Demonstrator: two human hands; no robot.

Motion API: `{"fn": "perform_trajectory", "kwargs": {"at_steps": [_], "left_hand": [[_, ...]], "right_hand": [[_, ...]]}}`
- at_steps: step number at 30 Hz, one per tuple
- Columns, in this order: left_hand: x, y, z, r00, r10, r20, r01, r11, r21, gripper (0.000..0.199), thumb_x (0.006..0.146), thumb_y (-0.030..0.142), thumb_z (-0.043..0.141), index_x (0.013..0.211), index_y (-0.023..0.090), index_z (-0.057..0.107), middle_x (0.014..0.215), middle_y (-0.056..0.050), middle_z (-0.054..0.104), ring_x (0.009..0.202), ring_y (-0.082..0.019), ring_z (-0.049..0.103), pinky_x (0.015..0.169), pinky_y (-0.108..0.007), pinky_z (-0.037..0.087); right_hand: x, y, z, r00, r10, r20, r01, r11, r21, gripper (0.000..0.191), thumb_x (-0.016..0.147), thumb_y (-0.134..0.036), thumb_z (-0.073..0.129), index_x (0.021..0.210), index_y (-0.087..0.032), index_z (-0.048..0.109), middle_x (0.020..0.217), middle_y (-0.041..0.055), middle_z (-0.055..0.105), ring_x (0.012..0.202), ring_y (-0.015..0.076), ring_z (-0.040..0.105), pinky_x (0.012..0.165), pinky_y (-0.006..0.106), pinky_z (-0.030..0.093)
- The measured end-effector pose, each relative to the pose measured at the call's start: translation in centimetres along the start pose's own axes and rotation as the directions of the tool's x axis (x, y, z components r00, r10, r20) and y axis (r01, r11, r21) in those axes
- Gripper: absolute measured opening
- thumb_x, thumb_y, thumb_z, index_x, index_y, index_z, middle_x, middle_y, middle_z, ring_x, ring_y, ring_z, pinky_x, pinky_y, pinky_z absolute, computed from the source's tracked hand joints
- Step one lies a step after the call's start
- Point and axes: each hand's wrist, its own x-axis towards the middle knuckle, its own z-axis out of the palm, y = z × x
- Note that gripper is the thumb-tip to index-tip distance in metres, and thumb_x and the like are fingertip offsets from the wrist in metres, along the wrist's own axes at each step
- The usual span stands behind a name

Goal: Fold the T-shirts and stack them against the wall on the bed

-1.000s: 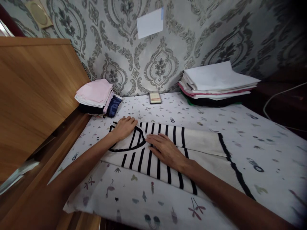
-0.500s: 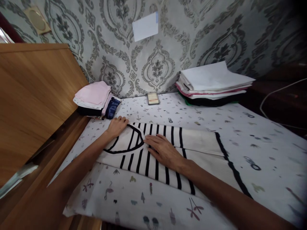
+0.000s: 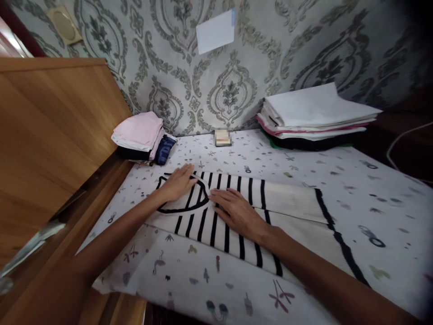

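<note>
Left hand: fingers nearly together, laid flat over the neckline. Right hand: fingers slightly spread, flat on the stripes. Sweater lies on printed sheet, long axis left to right, neckline leftward, black-edged hem rightward.

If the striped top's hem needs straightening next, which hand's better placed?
Right, I'd say: the right hand rests on the striped top, closer to the hem; the left hand is over at the neckline, the opposite end.
</note>
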Motion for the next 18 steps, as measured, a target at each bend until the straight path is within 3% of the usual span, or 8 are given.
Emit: {"fn": "perform_trajectory", "kwargs": {"at_steps": [3,7,11,13,14,16,18], "left_hand": [[0.6,2.0,1.0,0.999,0.028,0.021,-0.026,0.996,-0.088,0.073,0.102,0.055,0.028,0.157,0.008,0.023,0.166,-0.019,0.014,0.156,-0.029,0.007,0.125,-0.050,0.012],[0.5,2.6,2.2,1.000,0.002,0.022,0.001,0.993,-0.118,0.078,0.100,0.059,0.030,0.157,0.005,0.024,0.166,-0.023,0.012,0.155,-0.034,0.004,0.124,-0.058,0.009],[-0.9,1.2,1.8,1.000,-0.027,0.003,0.027,0.985,-0.168,0.075,0.100,0.056,0.030,0.156,0.007,0.026,0.166,-0.022,0.016,0.155,-0.032,0.008,0.124,-0.055,0.014],[-2.5,-0.7,0.8,0.995,-0.074,-0.061,0.059,0.975,-0.213,0.066,0.100,0.050,0.030,0.150,0.008,0.036,0.162,-0.022,0.029,0.152,-0.031,0.024,0.121,-0.050,0.025],[-3.5,-1.8,0.2,0.989,-0.107,-0.105,0.079,0.967,-0.242,0.060,0.099,0.047,0.030,0.143,0.009,0.045,0.155,-0.022,0.041,0.145,-0.030,0.037,0.116,-0.047,0.033],[-6.0,-4.2,-0.9,0.971,-0.180,-0.158,0.127,0.945,-0.301,0.047,0.095,0.045,0.034,0.117,0.013,0.061,0.122,-0.016,0.065,0.114,-0.026,0.060,0.098,-0.040,0.046],[-8.7,-6.2,-1.7,0.969,-0.233,-0.087,0.189,0.917,-0.352,0.037,0.091,0.047,0.039,0.092,0.018,0.062,0.089,-0.005,0.066,0.084,-0.020,0.060,0.078,-0.033,0.048]], "right_hand": [[0.0,0.0,0.1,1.000,-0.012,-0.008,0.012,1.000,-0.017,0.036,0.099,-0.021,0.043,0.129,-0.018,0.063,0.135,0.0143,0.065,0.127,0.0272,0.060,0.108,0.054,0.045],[0.0,0.0,0.1,1.000,-0.028,-0.006,0.028,0.999,-0.044,0.037,0.099,-0.021,0.042,0.130,-0.018,0.062,0.136,0.0136,0.064,0.128,0.0268,0.059,0.108,0.054,0.046],[0.0,-0.1,0.0,1.000,-0.021,0.002,0.021,0.998,-0.058,0.038,0.099,-0.022,0.040,0.129,-0.017,0.063,0.137,0.0141,0.064,0.128,0.0262,0.059,0.108,0.053,0.046],[0.0,-0.1,-0.1,1.000,-0.021,0.003,0.021,0.998,-0.054,0.038,0.100,-0.023,0.040,0.129,-0.017,0.063,0.137,0.0140,0.064,0.127,0.0260,0.060,0.108,0.052,0.046],[0.0,-0.1,0.0,1.000,-0.021,0.004,0.021,0.998,-0.051,0.039,0.100,-0.023,0.039,0.130,-0.017,0.063,0.137,0.0139,0.064,0.127,0.0261,0.059,0.109,0.053,0.046],[-0.1,0.0,0.1,1.000,-0.020,0.006,0.020,0.999,-0.046,0.039,0.100,-0.024,0.039,0.131,-0.017,0.063,0.137,0.0139,0.064,0.128,0.0266,0.059,0.109,0.053,0.045],[-0.1,0.2,0.3,1.000,-0.014,0.012,0.014,0.999,-0.036,0.039,0.100,-0.025,0.040,0.131,-0.016,0.063,0.137,0.0145,0.063,0.128,0.0273,0.059,0.110,0.053,0.045]]}}
